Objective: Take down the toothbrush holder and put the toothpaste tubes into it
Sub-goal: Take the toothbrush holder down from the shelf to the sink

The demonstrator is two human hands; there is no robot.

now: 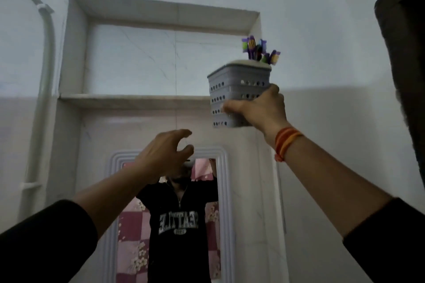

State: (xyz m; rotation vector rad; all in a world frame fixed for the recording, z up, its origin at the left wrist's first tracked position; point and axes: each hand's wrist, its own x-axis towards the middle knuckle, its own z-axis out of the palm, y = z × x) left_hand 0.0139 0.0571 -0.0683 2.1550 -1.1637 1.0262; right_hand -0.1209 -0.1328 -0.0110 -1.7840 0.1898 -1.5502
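The toothbrush holder (236, 86) is a grey square plastic cup with rows of round holes and a pale lid. Several purple and green toothbrushes (258, 50) stick out of its top. My right hand (259, 108) grips its lower part from the right and holds it upright in the air, in front of the right end of the niche shelf. My left hand (166, 151) is raised lower and to the left, fingers curled and apart, holding nothing. No toothpaste tubes are in view.
A tiled wall niche with a stone shelf (135, 99) is up ahead. Below it hangs a white-framed mirror (224, 202) reflecting a person in a black shirt. A white pipe (44, 71) runs down the left wall. A dark frame (404, 53) stands at the right.
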